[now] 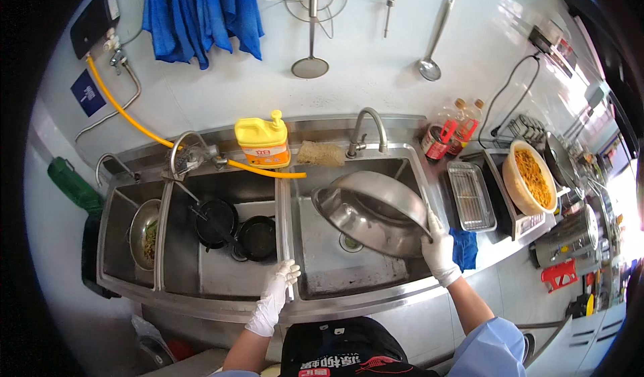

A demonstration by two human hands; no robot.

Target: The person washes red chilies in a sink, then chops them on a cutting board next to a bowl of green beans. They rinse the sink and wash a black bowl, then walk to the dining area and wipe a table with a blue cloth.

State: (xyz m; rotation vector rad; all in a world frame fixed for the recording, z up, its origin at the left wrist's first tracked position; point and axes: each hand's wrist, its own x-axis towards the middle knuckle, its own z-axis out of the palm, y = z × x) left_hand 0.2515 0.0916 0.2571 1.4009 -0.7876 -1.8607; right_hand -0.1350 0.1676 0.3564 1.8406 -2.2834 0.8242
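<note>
A large stainless-steel basin is tilted over the right sink bowl. My right hand, in a white disposable glove, grips its rim on the right side. The basin's shiny inner wall shows, with no contents visible in it. My left hand, gloved the same way, is at the front end of the steel divider between two sink bowls. It holds nothing that I can see; whether it touches the divider is unclear. Behind the basin rises a curved faucet.
Black pans lie in the middle sink bowl. Another metal bowl with food scraps stands in the left one. A yellow detergent jug, a yellow hose and a scrubbing pad line the back. At right are a wire-rack tray and a noodle-filled tub.
</note>
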